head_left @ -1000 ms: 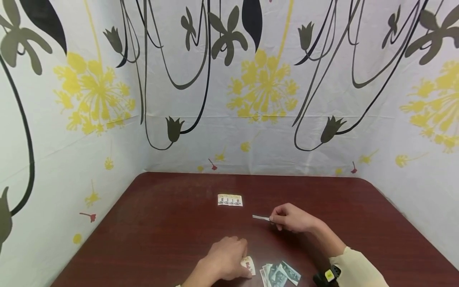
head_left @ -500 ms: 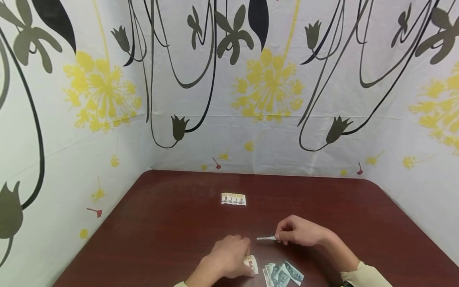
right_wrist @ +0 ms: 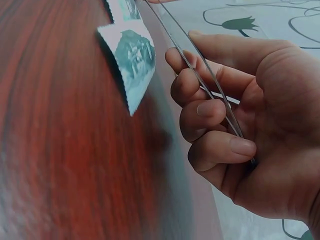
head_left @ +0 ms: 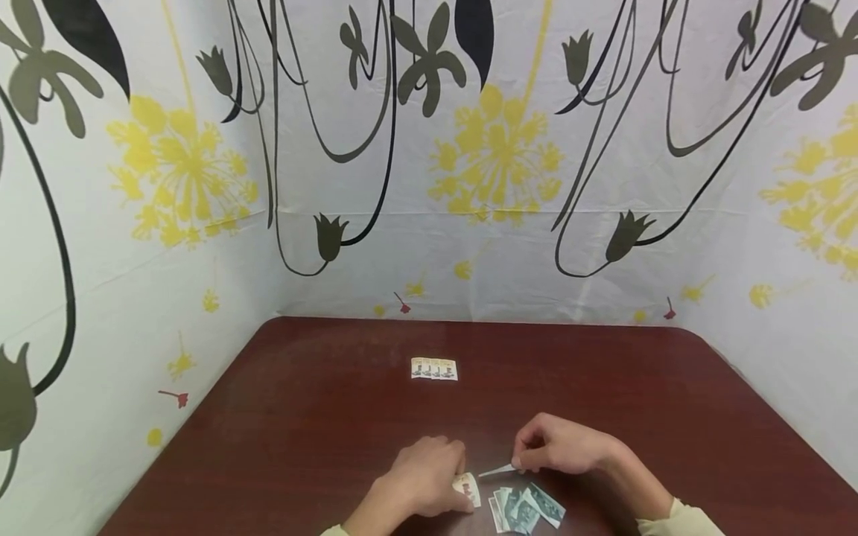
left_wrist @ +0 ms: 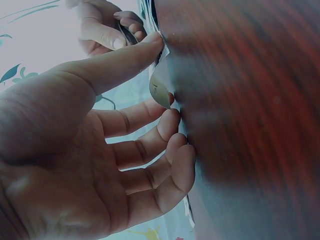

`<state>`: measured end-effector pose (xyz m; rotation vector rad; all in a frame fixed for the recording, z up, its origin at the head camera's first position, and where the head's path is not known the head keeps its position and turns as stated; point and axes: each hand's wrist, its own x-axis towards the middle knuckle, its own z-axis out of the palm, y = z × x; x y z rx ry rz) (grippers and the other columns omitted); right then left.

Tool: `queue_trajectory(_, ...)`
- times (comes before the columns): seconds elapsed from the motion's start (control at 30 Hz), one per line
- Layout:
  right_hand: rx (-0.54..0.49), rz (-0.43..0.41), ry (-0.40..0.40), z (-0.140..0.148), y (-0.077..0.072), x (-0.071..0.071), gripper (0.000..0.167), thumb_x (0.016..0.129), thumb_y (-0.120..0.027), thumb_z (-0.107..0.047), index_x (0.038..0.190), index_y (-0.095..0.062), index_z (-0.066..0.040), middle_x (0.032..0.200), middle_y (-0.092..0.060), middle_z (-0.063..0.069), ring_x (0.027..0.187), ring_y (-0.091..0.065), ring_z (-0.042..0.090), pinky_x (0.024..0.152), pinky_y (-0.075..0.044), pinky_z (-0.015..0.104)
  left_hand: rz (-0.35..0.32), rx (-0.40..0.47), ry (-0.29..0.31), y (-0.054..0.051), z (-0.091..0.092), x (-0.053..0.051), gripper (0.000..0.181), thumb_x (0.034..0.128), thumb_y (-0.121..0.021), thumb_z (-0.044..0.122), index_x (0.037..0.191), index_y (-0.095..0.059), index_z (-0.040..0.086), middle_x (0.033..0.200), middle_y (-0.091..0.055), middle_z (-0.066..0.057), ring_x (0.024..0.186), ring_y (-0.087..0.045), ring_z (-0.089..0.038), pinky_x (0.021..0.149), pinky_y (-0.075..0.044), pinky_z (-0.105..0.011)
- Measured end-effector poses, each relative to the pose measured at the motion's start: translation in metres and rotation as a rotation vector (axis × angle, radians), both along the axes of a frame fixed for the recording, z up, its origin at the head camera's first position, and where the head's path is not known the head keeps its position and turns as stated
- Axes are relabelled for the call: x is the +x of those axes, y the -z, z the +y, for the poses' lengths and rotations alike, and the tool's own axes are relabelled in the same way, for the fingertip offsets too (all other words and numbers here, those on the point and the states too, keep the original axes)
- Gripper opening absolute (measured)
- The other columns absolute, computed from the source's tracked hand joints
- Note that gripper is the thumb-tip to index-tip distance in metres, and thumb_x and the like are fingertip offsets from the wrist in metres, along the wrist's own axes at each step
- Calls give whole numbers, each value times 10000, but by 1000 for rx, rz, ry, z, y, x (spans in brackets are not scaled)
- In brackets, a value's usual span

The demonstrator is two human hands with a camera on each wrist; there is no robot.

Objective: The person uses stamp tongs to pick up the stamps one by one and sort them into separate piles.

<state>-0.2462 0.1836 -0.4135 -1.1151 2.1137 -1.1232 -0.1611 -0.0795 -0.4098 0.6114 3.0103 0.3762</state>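
"Spreading under everything was what?"
"A dark red table, touched by the left hand, the right hand near."
"Then?"
"A pile of blue-green stamps near them, a strip of stamps well beyond."
"And smaller?"
"Tweezers, gripped by the right fingers, tips near a curved stamp the left fingers pinched on the table."

Green stamps nearside, room beyond tweezers
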Motion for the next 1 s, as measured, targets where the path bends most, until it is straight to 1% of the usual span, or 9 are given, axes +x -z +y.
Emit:
queue_trajectory(0.17, 11, 19, 4, -4, -3, 3, 179, 986, -706, -164, 858, -762, -53, 718, -571, -124, 587, -438, -51, 549, -366, 161, -8, 0, 0, -3, 0, -1, 421, 714, -929, 474, 802, -585, 249, 761, -514, 121, 703, -497, -73, 566, -424, -287)
queue_trajectory(0.37, 12, -24, -5, -7, -3, 4, 214, 990, -699, -164, 845, -736, -11, 702, -546, -107, 560, -401, -41, 534, -338, 171, -7, 4, 3, -3, 0, 0, 413, 727, -927, 468, 814, -588, 248, 765, -514, 118, 706, -497, -74, 569, -420, -284)
queue_trajectory(0.57, -1, -7, -15, -10, -2, 6, 226, 986, -703, -157, 825, -720, 1, 704, -538, -123, 572, -415, -51, 559, -364, 156, -2, 11, 6, -2, -1, 0, 412, 733, -922, 469, 828, -587, 248, 770, -513, 119, 708, -496, -76, 575, -418, -285)
queue_trajectory(0.83, 11, 16, 16, -12, 2, 8, 217, 978, -714, -164, 813, -726, -23, 681, -539, -123, 583, -426, -50, 571, -369, 156, -15, 18, 6, -1, -1, 0, 408, 739, -921, 460, 837, -589, 245, 772, -512, 121, 707, -490, -73, 579, -417, -284)
queue_trajectory(1.0, 9, 29, 19, -13, 5, 9, 227, 981, -715, -167, 801, -716, -28, 678, -537, -126, 591, -434, -51, 583, -381, 154, -20, 19, 6, -1, -1, 0, 416, 736, -923, 461, 844, -586, 242, 776, -512, 123, 714, -488, -74, 589, -417, -282)
